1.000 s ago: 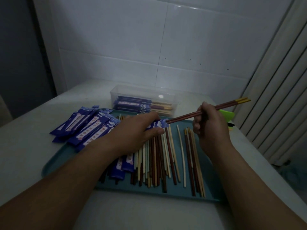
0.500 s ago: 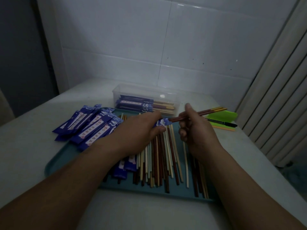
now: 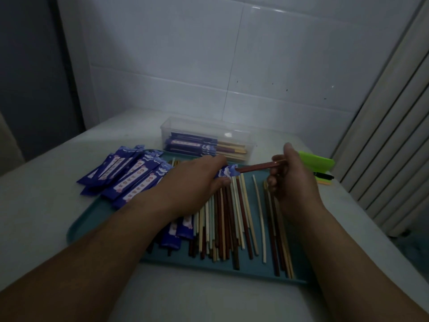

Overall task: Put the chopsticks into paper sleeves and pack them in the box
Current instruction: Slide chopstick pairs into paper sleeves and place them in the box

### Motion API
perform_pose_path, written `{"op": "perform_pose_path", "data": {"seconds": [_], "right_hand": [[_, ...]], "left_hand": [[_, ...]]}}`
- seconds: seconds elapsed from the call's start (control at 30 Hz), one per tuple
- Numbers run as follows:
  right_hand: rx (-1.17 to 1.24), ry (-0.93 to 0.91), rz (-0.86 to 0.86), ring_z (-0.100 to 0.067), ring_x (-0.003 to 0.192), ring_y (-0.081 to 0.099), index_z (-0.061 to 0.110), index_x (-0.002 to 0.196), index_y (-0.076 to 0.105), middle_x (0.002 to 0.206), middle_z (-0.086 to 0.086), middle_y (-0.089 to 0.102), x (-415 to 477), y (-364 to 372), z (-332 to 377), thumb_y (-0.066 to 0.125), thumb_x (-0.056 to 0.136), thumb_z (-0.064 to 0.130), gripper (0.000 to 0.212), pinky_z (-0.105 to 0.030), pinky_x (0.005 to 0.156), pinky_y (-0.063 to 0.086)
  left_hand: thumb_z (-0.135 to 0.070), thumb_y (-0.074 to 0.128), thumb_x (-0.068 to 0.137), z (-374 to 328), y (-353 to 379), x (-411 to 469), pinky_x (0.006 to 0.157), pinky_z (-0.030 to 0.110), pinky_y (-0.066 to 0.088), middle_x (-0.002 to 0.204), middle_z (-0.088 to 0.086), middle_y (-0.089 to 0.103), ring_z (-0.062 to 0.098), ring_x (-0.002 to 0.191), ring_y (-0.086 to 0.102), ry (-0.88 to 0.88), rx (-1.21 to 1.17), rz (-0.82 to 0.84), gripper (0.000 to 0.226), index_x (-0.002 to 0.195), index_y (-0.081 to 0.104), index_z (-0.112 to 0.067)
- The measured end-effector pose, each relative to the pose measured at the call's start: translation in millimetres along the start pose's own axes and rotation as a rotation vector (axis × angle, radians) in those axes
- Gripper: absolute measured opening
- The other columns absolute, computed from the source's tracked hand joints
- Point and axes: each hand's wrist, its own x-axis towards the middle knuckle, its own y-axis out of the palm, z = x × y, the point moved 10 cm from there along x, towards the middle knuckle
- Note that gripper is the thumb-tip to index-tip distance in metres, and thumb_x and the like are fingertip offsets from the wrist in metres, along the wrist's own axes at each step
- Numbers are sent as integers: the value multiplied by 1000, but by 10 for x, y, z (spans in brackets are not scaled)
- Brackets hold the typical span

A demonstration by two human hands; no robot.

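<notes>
Above the teal plastic tray (image 3: 92,218), the left hand (image 3: 197,182) grips a blue printed paper sleeve (image 3: 226,174). The right hand (image 3: 293,182) pinches dark red chopsticks (image 3: 255,168), tips inside the sleeve's mouth. The clear plastic box (image 3: 185,129) sits just behind.

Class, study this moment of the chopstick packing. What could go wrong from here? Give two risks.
1. The right hand holds the dark red chopsticks with their tips in the blue sleeve, which the left hand grips; a skewed push might tear or crumple the paper.
2. The left hand lies over the loose chopsticks on the tray; lifting it could scatter them.
</notes>
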Motion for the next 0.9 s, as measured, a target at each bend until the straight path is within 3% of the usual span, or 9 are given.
{"op": "perform_pose_path", "data": {"seconds": [0.13,0.3,0.43,0.9], "right_hand": [[-67,-59,-11,-13,42,46,18,84,53,60,-1,52,51,-61,24,54,105,33,26,-22,40,33],[-236,-102,52,-17,45,49,15,87,56,59,-1,56,13,48,53,49,107,39,33,-25,45,35],[-429,-180,81,-18,45,52,12,88,56,63,-5,60,-23,96,101,43,108,46,41,-27,47,38],[-319,-70,98,-16,50,49,13,99,62,62,1,56,-51,110,19,41,108,40,36,-31,50,36]], "left_hand": [[-50,50,103,-11,-9,-14,78,37,48,112,-6,62,18,97,59,14,6,-12,23,118,52,-32],[-51,50,103,-29,-13,-4,75,35,44,109,-10,59,15,95,58,20,18,-8,24,119,52,-34],[-52,50,102,-12,-11,-8,86,39,48,118,-7,61,16,103,58,14,44,-9,29,124,52,-33],[-56,42,104,40,-16,30,95,43,41,121,-6,55,18,113,54,-7,184,2,34,132,46,-36]]}}
